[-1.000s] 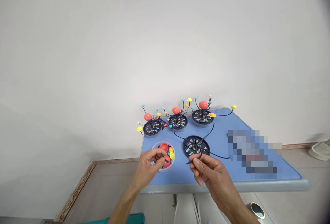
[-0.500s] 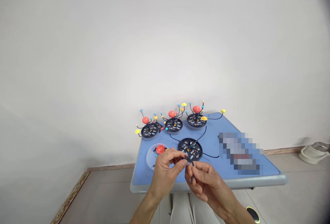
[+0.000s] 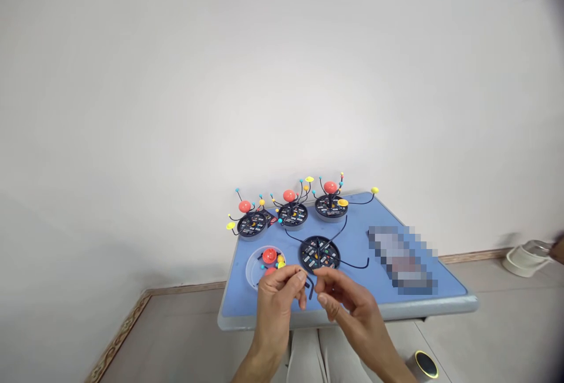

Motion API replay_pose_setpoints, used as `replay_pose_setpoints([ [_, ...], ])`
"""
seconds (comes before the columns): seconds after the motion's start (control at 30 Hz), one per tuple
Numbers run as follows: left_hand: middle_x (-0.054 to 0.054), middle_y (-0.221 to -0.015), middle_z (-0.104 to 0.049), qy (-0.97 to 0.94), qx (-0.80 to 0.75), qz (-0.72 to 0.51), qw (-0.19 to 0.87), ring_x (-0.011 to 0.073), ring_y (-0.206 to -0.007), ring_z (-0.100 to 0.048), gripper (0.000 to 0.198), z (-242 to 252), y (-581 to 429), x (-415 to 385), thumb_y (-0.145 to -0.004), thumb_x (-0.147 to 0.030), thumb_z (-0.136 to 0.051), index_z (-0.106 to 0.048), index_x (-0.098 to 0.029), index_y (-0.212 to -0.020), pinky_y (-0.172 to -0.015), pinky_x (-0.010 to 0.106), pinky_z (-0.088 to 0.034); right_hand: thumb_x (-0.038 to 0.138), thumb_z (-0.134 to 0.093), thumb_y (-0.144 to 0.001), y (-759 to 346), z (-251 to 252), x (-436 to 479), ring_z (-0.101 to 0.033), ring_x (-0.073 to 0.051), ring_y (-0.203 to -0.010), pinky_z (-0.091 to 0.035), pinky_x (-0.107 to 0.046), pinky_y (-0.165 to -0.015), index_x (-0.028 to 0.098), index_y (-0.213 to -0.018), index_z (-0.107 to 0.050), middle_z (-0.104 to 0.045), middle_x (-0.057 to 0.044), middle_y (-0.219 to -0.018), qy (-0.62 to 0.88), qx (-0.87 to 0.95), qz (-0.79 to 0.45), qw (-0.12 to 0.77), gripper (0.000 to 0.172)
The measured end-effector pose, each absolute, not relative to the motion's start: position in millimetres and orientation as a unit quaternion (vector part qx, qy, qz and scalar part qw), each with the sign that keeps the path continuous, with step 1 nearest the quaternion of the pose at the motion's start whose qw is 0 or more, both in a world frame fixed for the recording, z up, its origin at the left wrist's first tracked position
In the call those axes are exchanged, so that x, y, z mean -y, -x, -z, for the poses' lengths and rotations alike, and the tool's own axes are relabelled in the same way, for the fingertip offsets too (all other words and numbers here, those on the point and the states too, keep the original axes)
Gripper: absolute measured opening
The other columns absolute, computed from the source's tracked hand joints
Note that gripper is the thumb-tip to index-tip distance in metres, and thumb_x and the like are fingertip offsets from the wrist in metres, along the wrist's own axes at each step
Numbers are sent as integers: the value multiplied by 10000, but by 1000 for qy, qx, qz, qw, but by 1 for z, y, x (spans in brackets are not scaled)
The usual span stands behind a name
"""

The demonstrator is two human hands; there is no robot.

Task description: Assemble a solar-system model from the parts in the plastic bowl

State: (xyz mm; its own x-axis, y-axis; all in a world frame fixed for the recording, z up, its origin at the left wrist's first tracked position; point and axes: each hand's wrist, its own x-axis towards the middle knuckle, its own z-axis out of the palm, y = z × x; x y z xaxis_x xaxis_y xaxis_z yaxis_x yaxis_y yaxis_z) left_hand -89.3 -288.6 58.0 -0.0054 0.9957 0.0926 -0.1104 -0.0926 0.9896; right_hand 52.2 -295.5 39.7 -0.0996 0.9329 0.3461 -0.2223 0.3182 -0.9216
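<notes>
I have the left hand point(image 3: 275, 301) pinched closed on a bent black rod point(image 3: 312, 291), which pokes out between the hands. The right hand point(image 3: 358, 311), half open and gripping nothing I can see, hovers just beside it. Beyond both hands lies a round black base point(image 3: 331, 255); past the left, a clear bowl point(image 3: 251, 267) of colored balls.

The left grip point(image 3: 277, 301) partly hides the bowl point(image 3: 252, 267); one item point(image 3: 402, 258) is pixelated.

near black disc point(image 3: 326, 256), tiny pale print on its face, illegible from here, three black discs point(image 3: 252, 225) point(image 3: 291, 217) point(image 3: 326, 208) behind, printed likewise, equally unreadable
</notes>
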Motion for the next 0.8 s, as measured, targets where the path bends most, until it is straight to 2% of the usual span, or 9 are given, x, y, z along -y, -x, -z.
replay_pose_setpoints([
  [0.1, -23, -580, -470, -445, -424, -567, 548, 81, -539, -415, 245, -56, 77, 292, -809, -308, -658, -633, -141, -632, -518, 218, -375, 226, -621, -857, -50, -39, 296, -632, -176, -708, -518, -271, -620, 237, -970, -721, -687, -58, -815, 315, 631, -323, 631, 152],
  [0.23, -11, -608, -526, -409, -414, -580, 570, 85, -546, -447, 233, -58, 67, 296, -783, -354, -702, -694, -135, -704, -534, 225, -399, 148, -599, -851, -49, -37, 292, -671, -207, -777, -531, -284, -659, 250, -895, -723, -710, -65, -827, 329, 620, -241, 670, 166],
  [0.33, 7, -646, -605, -415, -405, -582, 570, 101, -566, -518, 245, -57, 67, 299, -773, -370, -721, -731, -139, -853, -612, 254, -451, 170, -622, -844, -52, -37, 291, -641, -178, -662, -512, -257, -569, 239, -844, -701, -693, -49, -794, 352, 585, -274, 677, 105],
  [0.43, 32, -696, -669, -442, -395, -579, 559, 129, -612, -580, 247, -57, 68, 301, -777, -344, -723, -724, -140, -917, -692, 295, -487, 211, -617, -864, -55, -41, 293, -575, -138, -538, -478, -233, -497, 232, -846, -689, -648, -17, -701, 353, 564, -338, 666, 77],
  [0.63, 19, -698, -663, -455, -405, -596, 522, 142, -653, -618, 229, -53, 73, 299, -843, -364, -659, -705, -158, -933, -709, 293, -491, 264, -629, -864, -60, -48, 295, -571, -142, -528, -477, -243, -519, 213, -825, -676, -620, -11, -646, 362, 537, -360, 672, 80],
  [0.8, 22, -682, -665, -489, -427, -586, 485, 154, -678, -631, 244, -55, 80, 295, -858, -381, -640, -699, -160, -944, -724, 291, -475, 303, -597, -884, -68, -56, 295, -549, -139, -500, -451, -247, -483, 197, -767, -652, -587, -17, -624, 368, 570, -361, 640, 167],
])
